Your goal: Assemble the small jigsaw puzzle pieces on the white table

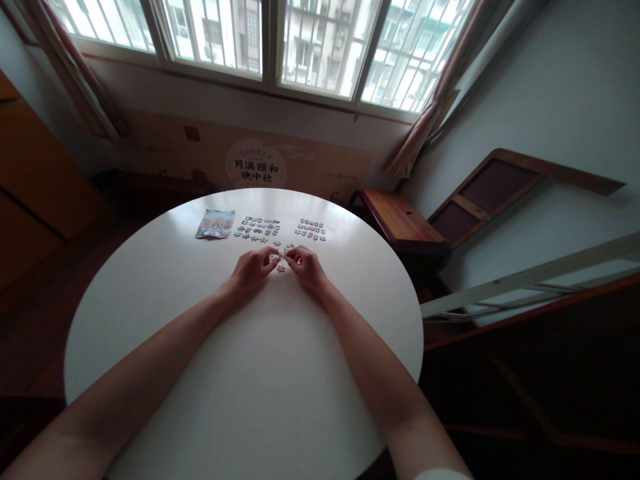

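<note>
Both my hands rest on a round white table, fingertips almost meeting over small jigsaw pieces. My left hand is pinched on a small puzzle piece. My right hand is also pinched, on a piece right beside it. Another loose piece lies on the table between the hands. Beyond them lie two spreads of loose puzzle pieces, one group in the middle and one to the right.
A small printed picture card lies at the far left of the pieces. A wooden chair stands past the table's right edge. A cardboard sheet with printed characters leans below the window. Wooden frames lean on the right wall.
</note>
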Demonstrator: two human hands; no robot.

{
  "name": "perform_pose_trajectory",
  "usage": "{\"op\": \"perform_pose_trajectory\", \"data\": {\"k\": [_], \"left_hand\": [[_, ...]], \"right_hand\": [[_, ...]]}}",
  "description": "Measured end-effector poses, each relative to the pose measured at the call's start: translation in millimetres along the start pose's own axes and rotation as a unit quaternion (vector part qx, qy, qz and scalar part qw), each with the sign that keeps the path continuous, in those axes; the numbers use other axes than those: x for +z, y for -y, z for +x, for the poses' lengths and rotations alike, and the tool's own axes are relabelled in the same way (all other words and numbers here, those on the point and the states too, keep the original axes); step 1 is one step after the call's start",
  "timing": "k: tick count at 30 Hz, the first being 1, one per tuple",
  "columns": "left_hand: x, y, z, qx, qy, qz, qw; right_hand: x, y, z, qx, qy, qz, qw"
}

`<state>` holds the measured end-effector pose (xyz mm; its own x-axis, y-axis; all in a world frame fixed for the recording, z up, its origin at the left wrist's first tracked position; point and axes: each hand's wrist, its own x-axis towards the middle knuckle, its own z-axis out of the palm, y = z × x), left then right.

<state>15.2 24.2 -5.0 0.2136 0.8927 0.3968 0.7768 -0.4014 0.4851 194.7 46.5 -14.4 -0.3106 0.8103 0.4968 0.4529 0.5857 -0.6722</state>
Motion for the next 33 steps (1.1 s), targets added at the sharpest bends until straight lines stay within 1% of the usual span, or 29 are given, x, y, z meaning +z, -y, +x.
{"op": "perform_pose_trajectory", "data": {"k": [7,18,33], "left_hand": [[-1.6,-2.5,-1.1,-0.004,-0.004,0.007,1.000],[-2.4,-1.8,0.0,-0.006,0.009,0.002,1.000],[-3.3,-6.0,-1.3,-0.017,-0.006,0.018,1.000]], "right_hand": [[-0.6,1.4,-0.4,0.002,0.006,0.000,1.000],[-1.5,2.2,-0.2,-0.002,0.006,-0.008,1.000],[-0.8,-0.4,-0.3,-0.009,0.002,0.004,1.000]]}}
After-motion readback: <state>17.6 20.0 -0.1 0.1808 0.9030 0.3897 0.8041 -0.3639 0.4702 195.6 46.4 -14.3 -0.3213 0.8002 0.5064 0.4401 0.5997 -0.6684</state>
